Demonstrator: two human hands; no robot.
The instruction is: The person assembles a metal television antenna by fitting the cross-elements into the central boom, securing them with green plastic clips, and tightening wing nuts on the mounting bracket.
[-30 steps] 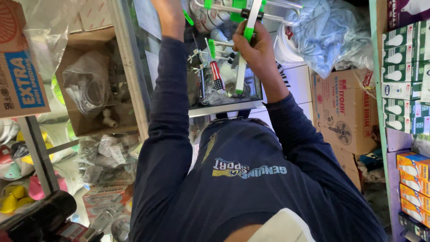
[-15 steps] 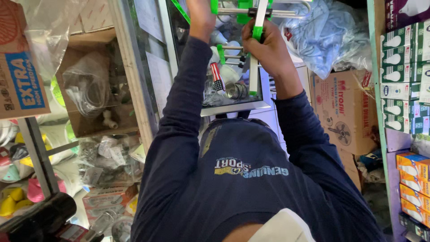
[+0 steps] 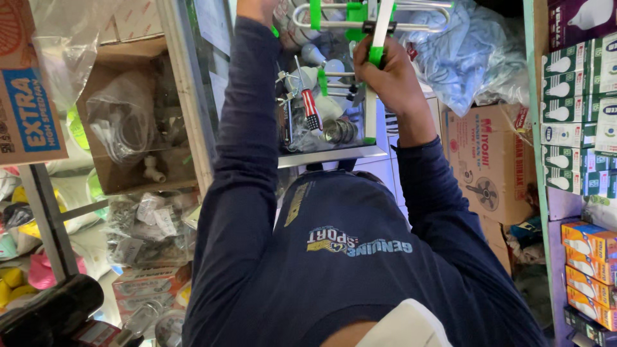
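Metal antenna frame (image 3: 379,16), silver tubing with green plastic clips, is raised above the far edge of the glass-topped table (image 3: 324,156), at the top of the view. Right hand (image 3: 392,80) is clenched around the frame's white central bar at a green fitting. Left hand (image 3: 257,8) is cut off by the top edge; its grip cannot be told, though it reaches toward the frame's left end. Below the frame, on the table, lies a screwdriver (image 3: 308,106) with a striped handle among white bulbs and small metal parts. Right of the table: a bundle of blue plastic bags (image 3: 469,58) above a cardboard fan carton (image 3: 491,164). Further right, shelves of boxed bulbs (image 3: 575,96). Left: an open cardboard box (image 3: 132,122) holding bagged fittings.
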